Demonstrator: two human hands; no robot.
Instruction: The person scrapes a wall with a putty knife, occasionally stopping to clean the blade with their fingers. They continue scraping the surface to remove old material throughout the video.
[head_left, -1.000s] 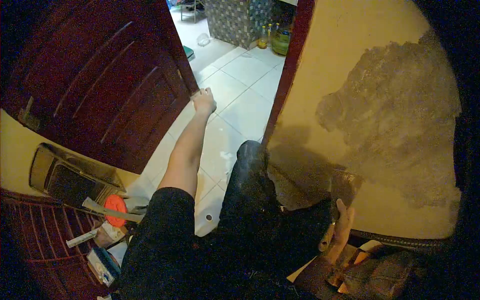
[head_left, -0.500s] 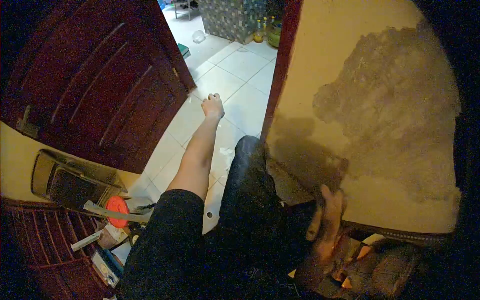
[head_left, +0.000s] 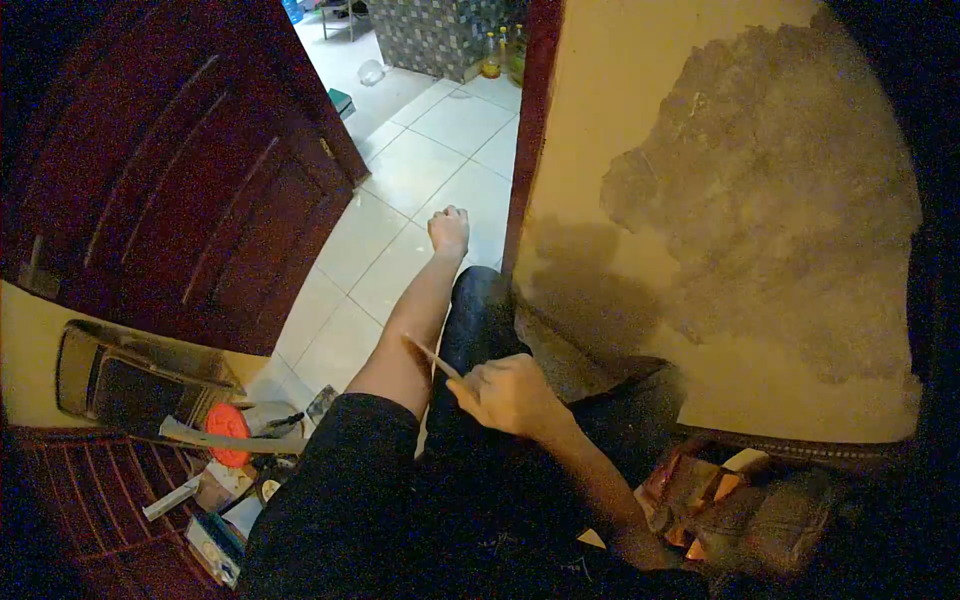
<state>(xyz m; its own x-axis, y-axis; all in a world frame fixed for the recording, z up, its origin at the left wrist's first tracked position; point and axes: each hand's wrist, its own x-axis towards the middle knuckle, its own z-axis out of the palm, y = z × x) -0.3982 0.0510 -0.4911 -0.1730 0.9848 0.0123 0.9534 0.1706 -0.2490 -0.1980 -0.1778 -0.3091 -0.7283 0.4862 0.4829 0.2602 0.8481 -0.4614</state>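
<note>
My left arm stretches forward over the tiled floor, and my left hand (head_left: 449, 231) is closed with curled fingers and nothing visible in it. Closed in a pinch, my right hand (head_left: 508, 396) grips a thin pale stick (head_left: 432, 357), whose exact kind I cannot tell. The stick's tip overlaps the left forearm (head_left: 402, 345) near the elbow crease. Below both hands is my dark-trousered knee (head_left: 480, 300), and a black short sleeve (head_left: 355, 450) covers the upper left arm.
A dark red door (head_left: 190, 190) stands ajar at left. On the right is a yellow wall (head_left: 585, 110) with a grey rough patch. A red round lid (head_left: 228, 434) and several small items lie lower left; a brown bag (head_left: 770, 510) sits lower right. Bottles (head_left: 491, 58) stand far back.
My right hand has come from the lower right to the left forearm, with the thin stick now showing in it. My left fist has shifted slightly right and down in view.
</note>
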